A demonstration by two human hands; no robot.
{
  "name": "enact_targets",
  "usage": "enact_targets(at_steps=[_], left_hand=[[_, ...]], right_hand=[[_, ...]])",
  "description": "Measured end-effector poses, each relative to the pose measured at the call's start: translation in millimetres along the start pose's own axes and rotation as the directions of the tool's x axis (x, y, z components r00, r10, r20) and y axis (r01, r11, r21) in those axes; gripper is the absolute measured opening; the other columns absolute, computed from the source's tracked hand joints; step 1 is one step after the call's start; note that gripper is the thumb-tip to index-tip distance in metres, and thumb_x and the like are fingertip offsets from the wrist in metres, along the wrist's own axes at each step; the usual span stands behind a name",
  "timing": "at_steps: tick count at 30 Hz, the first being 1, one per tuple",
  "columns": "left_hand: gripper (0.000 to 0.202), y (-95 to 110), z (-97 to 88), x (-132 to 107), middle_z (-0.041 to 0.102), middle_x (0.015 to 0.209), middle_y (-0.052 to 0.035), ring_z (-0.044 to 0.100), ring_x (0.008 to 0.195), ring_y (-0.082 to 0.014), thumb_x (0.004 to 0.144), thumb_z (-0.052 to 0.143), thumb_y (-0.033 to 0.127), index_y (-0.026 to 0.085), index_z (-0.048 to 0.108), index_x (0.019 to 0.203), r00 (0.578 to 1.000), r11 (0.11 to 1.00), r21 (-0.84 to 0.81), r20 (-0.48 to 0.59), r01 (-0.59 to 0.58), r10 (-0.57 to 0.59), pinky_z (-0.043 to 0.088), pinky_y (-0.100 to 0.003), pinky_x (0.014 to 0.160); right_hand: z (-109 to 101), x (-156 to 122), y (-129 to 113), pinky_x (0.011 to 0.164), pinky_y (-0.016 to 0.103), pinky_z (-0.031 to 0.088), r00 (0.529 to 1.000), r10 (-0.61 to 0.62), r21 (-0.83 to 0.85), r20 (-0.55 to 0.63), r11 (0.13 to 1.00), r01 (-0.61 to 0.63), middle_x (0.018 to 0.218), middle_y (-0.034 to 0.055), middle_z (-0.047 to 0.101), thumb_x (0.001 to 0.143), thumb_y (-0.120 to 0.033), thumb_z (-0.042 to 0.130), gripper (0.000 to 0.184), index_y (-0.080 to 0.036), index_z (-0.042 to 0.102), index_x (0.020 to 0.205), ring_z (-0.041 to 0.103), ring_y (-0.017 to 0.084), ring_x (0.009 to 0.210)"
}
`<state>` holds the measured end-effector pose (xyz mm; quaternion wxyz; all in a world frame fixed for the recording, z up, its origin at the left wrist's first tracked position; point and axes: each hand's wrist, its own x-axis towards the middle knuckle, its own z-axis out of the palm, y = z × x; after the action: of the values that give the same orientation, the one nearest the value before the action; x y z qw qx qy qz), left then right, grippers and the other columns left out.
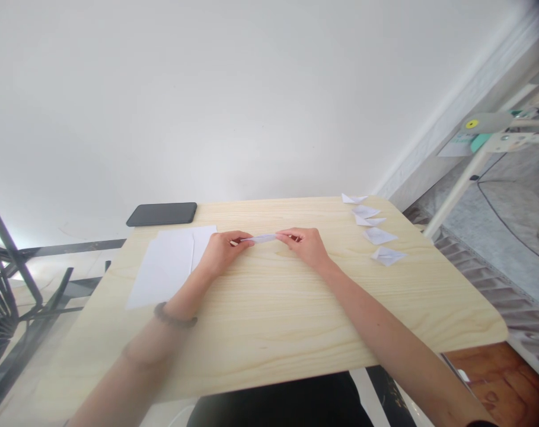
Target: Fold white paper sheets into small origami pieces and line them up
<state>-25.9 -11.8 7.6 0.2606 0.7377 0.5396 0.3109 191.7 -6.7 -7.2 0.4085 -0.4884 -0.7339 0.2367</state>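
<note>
Folded paper (pixel 264 238) pinched at both ends

White sheets (pixel 156 270) are laid left, apparently for easy reach. Centrally, the folded paper is held by left hand (pixel 225 249) and right hand (pixel 307 244), seemingly for steadiness. Folded pieces (pixel 380 236) are lined up far right, seemingly kept aside.

a dark bracelet (pixel 176 318) circles the left wrist (pixel 187 298); the clothing (pixel 273 403) is black.

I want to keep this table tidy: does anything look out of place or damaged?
Nothing looks spilled or damaged. Only the white paper sheets beside the left hand lie slightly askew, their edges not aligned.
</note>
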Motion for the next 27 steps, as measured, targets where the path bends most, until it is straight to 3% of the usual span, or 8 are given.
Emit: enact_targets(at_steps=[6, 11, 16, 19, 27], left_hand=[[0.025, 2.1, -2.0, 0.4, 0.068, 0.073, 0.0015, 0.059, 0.058, -0.0125, 0.074, 0.054, 0.041, 0.021, 0.068, 0.081, 0.998, 0.998, 0.059, -0.054, 0.026, -0.022, 0.044, -0.021, 0.061], [0.026, -1.1, -1.6, 0.6, 0.068, 0.076, -0.0002, 0.06, 0.061, -0.0137, 0.074, 0.053, 0.042, 0.021, 0.067, 0.082, 0.999, 0.999, 0.036, -0.033, 0.015, -0.014, 0.045, -0.023, 0.062], [0.029, -7.2, -0.4, 0.9, 0.067, 0.082, -0.0024, 0.061, 0.066, -0.0146, 0.073, 0.055, 0.043, 0.021, 0.061, 0.091, 0.996, 0.999, -0.046, -0.083, 0.018, -0.021, 0.047, -0.024, 0.062], [0.023, -5.1, -0.2, 0.9, 0.066, 0.082, -0.0016, 0.06, 0.069, -0.0138, 0.075, 0.054, 0.038, 0.02, 0.06, 0.087, 0.998, 0.998, -0.062, -0.05, -0.033, 0.03, 0.047, -0.022, 0.062], [0.02, 0.6, 1.3, -0.9, 0.063, 0.087, -0.0012, 0.054, 0.065, -0.0102, 0.079, 0.045, 0.028, 0.019, 0.062, 0.084, 0.979, 0.981, 0.007, 0.065, -0.193, 0.192, 0.044, -0.021, 0.058]], right_hand=[[-1.6, 0.5, -2.9, 0.051, 0.021, 0.037, 0.999, -0.019, -0.064, 0.032, 0.998, 0.021, 0.061, 0.001, 0.065, 0.078, -0.039, 0.051, 0.027, -0.019, 0.069, 0.078, 0.052, 0.01, 0.051], [-0.8, 0.0, -4.1, 0.051, 0.021, 0.037, 0.999, 0.009, -0.045, 0.039, 0.999, -0.007, 0.059, 0.0003, 0.063, 0.078, -0.04, 0.051, 0.028, -0.019, 0.069, 0.078, 0.053, 0.01, 0.052], [-0.6, 0.2, -0.8, 0.054, 0.022, 0.04, 0.999, 0.021, -0.025, 0.027, 0.999, -0.02, 0.07, 0.0013, 0.065, 0.076, -0.039, 0.052, 0.026, -0.021, 0.067, 0.088, 0.052, 0.01, 0.054], [-0.7, -0.1, -1.7, 0.056, 0.022, 0.04, 1.0, 0.008, -0.061, 0.028, 0.998, -0.006, 0.075, 0.0001, 0.064, 0.078, -0.035, 0.051, 0.024, -0.023, 0.063, 0.095, 0.048, 0.008, 0.05], [-1.0, -2.5, -8.6, 0.061, 0.021, 0.039, 0.975, -0.134, -0.149, 0.177, 0.975, 0.162, 0.091, 0.0001, 0.063, 0.082, -0.026, 0.045, 0.02, -0.023, 0.06, 0.095, 0.048, 0.007, 0.057]])
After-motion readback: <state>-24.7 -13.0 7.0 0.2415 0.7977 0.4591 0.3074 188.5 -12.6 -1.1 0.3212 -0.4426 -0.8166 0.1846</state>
